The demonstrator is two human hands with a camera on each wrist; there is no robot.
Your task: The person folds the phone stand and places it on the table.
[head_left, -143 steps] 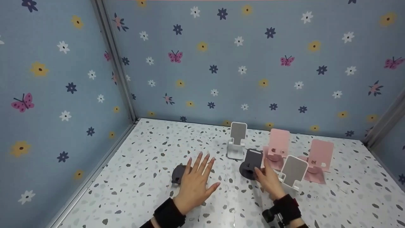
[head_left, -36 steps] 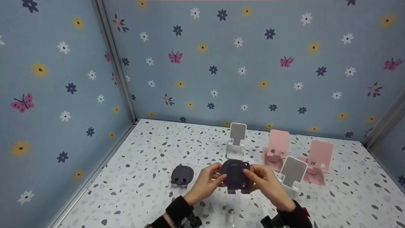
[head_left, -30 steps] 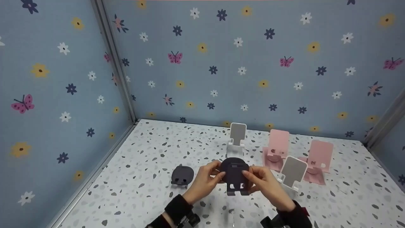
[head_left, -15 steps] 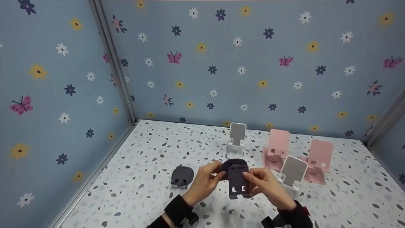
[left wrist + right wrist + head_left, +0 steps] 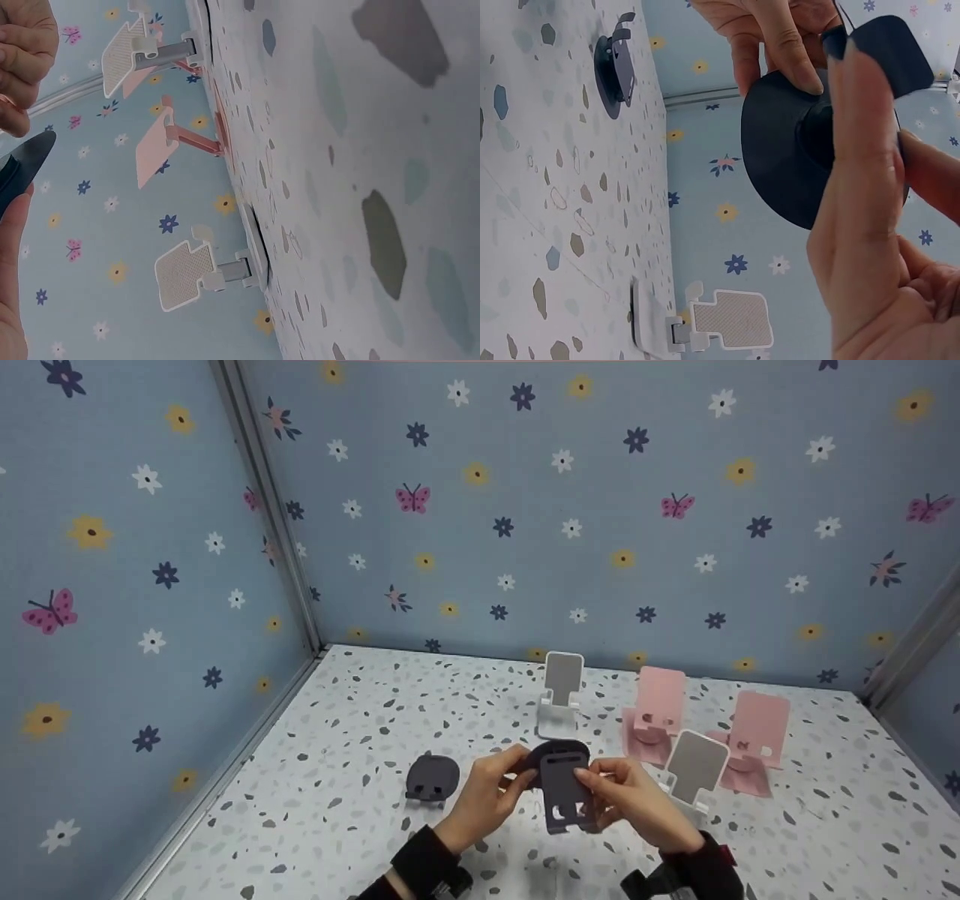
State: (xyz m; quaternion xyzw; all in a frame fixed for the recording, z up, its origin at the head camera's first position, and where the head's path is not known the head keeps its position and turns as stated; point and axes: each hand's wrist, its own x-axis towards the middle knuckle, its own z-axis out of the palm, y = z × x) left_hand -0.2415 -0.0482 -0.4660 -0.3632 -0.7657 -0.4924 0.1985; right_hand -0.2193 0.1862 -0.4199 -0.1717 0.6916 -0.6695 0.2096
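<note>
Low at centre frame, both hands, left hand [image 5: 487, 795] and right hand [image 5: 630, 802], pinch the dark phone stand [image 5: 564, 791]; it looks light, stiff plastic, hinged, best held by its edges.

The stand [image 5: 564, 789] in my hands is dark grey. Beside my right hand [image 5: 637, 802] stand two pink ones [image 5: 660, 697] and white ones [image 5: 694, 769]. The bench [image 5: 360, 720] is white with grey specks.
</note>
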